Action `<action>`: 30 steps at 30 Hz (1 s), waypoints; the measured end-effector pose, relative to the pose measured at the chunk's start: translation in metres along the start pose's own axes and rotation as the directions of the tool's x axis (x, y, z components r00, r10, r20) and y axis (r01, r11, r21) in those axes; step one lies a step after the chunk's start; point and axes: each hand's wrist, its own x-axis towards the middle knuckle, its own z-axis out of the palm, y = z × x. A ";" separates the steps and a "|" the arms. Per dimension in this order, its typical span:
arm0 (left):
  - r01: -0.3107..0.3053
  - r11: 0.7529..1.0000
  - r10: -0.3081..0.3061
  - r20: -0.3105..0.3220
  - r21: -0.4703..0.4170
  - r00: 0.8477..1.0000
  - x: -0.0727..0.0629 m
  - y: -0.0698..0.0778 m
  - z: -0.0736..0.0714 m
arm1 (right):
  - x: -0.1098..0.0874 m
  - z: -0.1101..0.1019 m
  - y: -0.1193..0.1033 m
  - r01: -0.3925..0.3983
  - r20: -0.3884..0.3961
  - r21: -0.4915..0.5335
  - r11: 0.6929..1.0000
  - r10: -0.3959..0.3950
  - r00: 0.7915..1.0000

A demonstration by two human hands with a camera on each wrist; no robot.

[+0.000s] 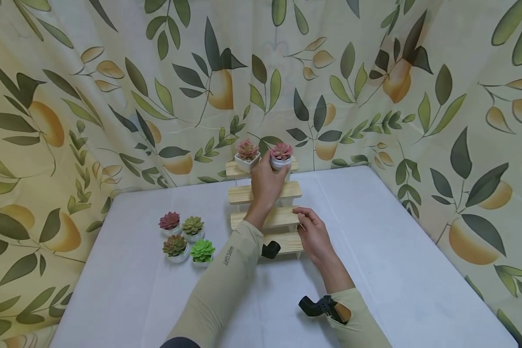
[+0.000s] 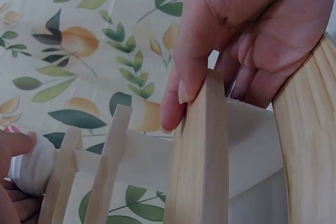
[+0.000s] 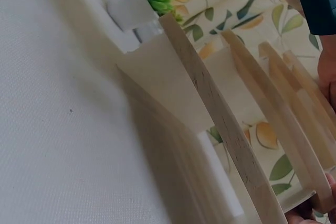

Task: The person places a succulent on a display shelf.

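In the head view, a wooden stepped display stand [image 1: 282,217] with pale steps and white sides stands near the back of the table. My left hand [image 1: 267,181] reaches over it and grips a small white pot with a pink succulent [image 1: 281,153] at the top step. Left of that pot, a square white pot with another pink succulent [image 1: 247,154] sits on the same step. My right hand [image 1: 315,237] pinches the right end of the second step from the bottom; in the left wrist view its thumb and fingers [image 2: 191,72] straddle that step's edge.
Several potted succulents [image 1: 174,246], red, dull green and bright green, are grouped on the white-covered table [image 1: 126,290] left of the stand. A leaf-and-fruit patterned curtain [image 1: 361,121] hangs behind and beside the table. Both sleeves carry a black wrist camera [image 1: 315,307].
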 end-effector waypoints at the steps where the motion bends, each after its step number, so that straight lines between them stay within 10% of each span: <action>1: -0.003 1.000 0.003 -0.003 -0.004 1.000 0.000 0.000 0.000 | 0.000 0.000 0.000 0.001 0.001 0.001 1.000 -0.001 1.000; 30: -0.018 1.000 0.017 0.033 0.014 0.999 -0.004 -0.002 -0.005 | 0.000 0.001 0.001 0.016 0.004 0.007 1.000 -0.016 1.000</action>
